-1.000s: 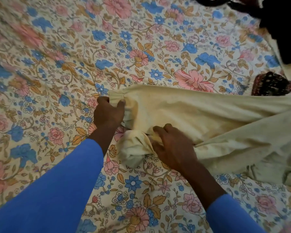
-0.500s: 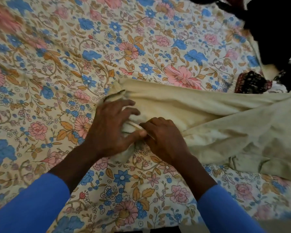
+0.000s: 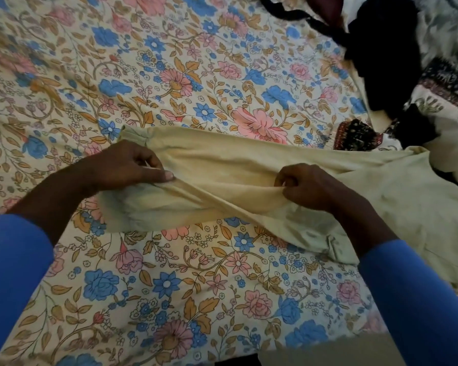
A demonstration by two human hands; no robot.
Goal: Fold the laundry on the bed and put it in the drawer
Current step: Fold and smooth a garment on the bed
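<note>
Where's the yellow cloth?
In the head view the yellow cloth lies across the middle and right of the floral bedsheet, pinched by the left hand and right hand.

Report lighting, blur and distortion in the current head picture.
Head view: dim, soft light, no glare; the left hand and right hand pinching the yellow garment are sharp; the floral bedsheet smears toward the upper-left corner; the black clothing upper right loses detail in darkness.
</note>
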